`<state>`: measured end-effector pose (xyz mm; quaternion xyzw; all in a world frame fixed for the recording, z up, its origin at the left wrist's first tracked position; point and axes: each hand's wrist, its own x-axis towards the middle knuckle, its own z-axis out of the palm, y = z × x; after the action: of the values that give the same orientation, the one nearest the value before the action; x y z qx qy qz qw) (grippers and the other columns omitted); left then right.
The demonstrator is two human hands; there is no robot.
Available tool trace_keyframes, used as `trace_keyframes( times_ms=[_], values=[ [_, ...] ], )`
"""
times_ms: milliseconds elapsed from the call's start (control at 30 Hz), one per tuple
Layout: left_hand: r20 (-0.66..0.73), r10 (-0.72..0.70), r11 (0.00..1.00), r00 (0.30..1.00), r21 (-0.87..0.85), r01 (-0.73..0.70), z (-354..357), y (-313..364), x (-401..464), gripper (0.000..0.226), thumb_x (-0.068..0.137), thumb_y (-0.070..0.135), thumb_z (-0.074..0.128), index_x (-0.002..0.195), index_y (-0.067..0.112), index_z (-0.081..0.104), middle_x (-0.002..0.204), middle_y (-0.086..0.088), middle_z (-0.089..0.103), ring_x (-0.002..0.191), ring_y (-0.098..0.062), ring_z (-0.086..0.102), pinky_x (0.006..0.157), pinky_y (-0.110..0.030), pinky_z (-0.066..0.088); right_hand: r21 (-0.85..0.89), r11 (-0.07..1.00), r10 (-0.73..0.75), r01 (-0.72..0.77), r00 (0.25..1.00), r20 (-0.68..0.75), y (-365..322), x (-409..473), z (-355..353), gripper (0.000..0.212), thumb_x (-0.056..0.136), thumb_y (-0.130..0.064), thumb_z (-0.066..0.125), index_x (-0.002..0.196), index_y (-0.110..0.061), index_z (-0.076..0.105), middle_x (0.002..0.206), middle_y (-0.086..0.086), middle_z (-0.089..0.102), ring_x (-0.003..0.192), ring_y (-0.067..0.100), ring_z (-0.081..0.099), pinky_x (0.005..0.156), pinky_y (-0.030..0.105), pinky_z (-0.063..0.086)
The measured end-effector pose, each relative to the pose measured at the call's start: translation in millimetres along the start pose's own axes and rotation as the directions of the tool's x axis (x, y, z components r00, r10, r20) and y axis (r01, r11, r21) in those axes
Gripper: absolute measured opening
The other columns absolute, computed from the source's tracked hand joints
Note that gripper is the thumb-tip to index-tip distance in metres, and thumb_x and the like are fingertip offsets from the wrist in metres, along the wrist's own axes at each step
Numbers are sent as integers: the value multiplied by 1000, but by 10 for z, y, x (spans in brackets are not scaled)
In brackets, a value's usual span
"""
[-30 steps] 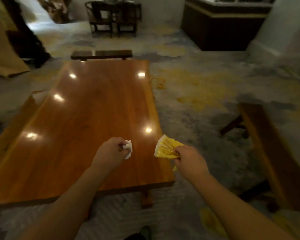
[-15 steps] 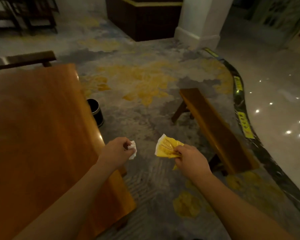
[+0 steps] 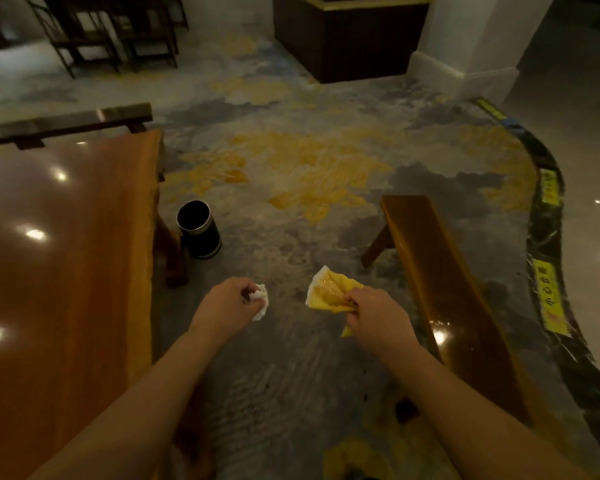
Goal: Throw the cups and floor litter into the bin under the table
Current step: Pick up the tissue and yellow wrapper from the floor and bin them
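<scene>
A black round bin (image 3: 199,229) with a silver rim stands on the carpet beside the long wooden table's (image 3: 66,258) right edge, next to a table leg. My left hand (image 3: 230,304) is closed around a crumpled white tissue (image 3: 261,300). My right hand (image 3: 378,315) grips a crumpled yellow wrapper (image 3: 329,293). Both hands hover over the carpet, nearer to me than the bin and to its right. No cups are in view.
A wooden bench (image 3: 444,299) runs along the right, close to my right arm. A dark bench (image 3: 73,124) sits at the table's far end. Dark chairs (image 3: 111,32), a dark counter (image 3: 347,36) and a white pillar (image 3: 471,46) stand further back. Polished floor lies far right.
The view has swung right from the tabletop to the carpet, and the bin has come fully into sight. Both hands keep their grip on the tissue and the wrapper.
</scene>
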<state>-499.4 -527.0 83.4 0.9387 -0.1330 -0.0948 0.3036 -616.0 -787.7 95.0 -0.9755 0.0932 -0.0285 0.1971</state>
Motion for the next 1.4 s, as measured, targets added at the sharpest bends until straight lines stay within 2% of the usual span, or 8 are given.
trace_keyframes(
  times_ms=[200,333,467,667,867,1033,1200,1400],
  values=[
    [-76,-123,992,989,-50,120,182,535,332,10,81,41,69,80,35,61,88,14,61,74,-4,58,57,-21,42,-7,993,-117,118,990,80,578,788,-376,16,91,-23,56,104,-18,65,105,0,63,98,24,56,77,38,50],
    [-128,-178,983,976,-57,172,177,664,701,11,80,40,69,82,33,61,92,9,61,78,-8,59,64,-27,45,-19,982,-182,187,973,138,710,1351,-384,12,88,-21,57,97,-18,63,102,2,62,96,25,54,72,35,43],
    [-172,-233,971,957,-98,218,186,626,1237,10,82,38,70,85,32,62,93,7,62,80,-10,59,68,-30,49,-32,965,-251,260,953,172,761,2047,-328,11,87,-20,58,96,-18,64,100,2,63,95,25,55,73,37,46],
    [-211,-293,946,932,-208,250,203,415,2488,12,81,33,72,79,32,61,92,7,62,81,-11,60,65,-29,44,-75,917,-364,391,900,240,829,3350,-243,22,87,-23,58,106,-21,67,105,-1,63,98,23,55,74,36,48],
    [-186,-326,931,927,-234,280,-24,342,3751,12,82,35,71,77,32,60,84,12,61,76,-5,57,59,-24,40,-99,894,-404,437,881,245,817,4617,-321,22,86,-24,58,106,-24,67,105,-4,64,98,19,55,73,34,48],
    [-185,-358,921,915,-234,313,-256,319,4507,8,81,31,72,80,30,63,89,8,64,79,-8,60,64,-27,43,-55,889,-425,454,864,269,671,5591,-270,23,86,-25,60,107,-23,67,106,-1,64,102,22,55,77,37,50],
    [-247,-465,880,850,-234,414,-299,118,5165,9,79,33,72,83,33,64,91,7,66,81,-10,60,72,-33,52,6,825,-535,566,776,336,578,6642,27,23,85,-24,60,106,-21,68,106,0,65,102,24,56,73,34,48],
    [-327,-658,753,678,-287,592,-346,6,5878,14,78,36,73,86,39,61,84,12,64,75,-5,60,62,-24,45,57,686,-686,726,618,383,348,8029,334,23,85,-24,59,106,-23,67,108,-2,65,104,20,55,73,32,46]
  ],
)
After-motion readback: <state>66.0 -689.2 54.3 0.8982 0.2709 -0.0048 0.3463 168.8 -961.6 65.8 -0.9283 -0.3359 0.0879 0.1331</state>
